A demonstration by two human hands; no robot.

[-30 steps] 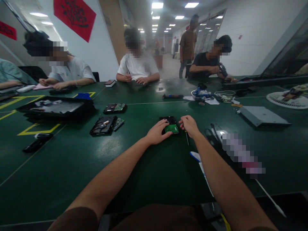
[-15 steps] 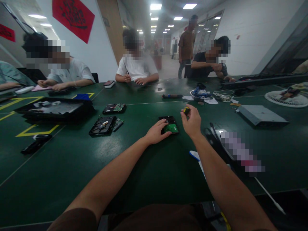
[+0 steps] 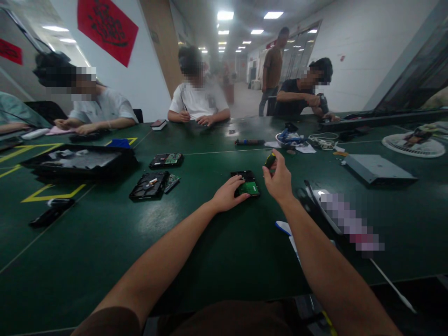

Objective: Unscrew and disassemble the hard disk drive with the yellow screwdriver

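Under my left hand [image 3: 228,192] lies a hard drive [image 3: 249,188], its green circuit board facing up. My fingers reach over its left side and my thumb rests along the near edge, gripping it against the table. Just right of the drive, my right hand [image 3: 279,177] is raised and closed around a screwdriver [image 3: 269,161] with a yellow and dark handle. The handle sticks up between thumb and fingers; I cannot make out its shaft or tip.
Left of me are an opened drive casing [image 3: 149,185], a loose circuit board [image 3: 172,183], another hard drive [image 3: 166,160] and a black tray [image 3: 80,161]. To the right are a phone [image 3: 329,210] and a grey metal box [image 3: 380,169]. Several people sit across the table.
The screwdriver has tilted in my right hand, showing more of its handle's side. My left hand and the hard drive have stayed in place.
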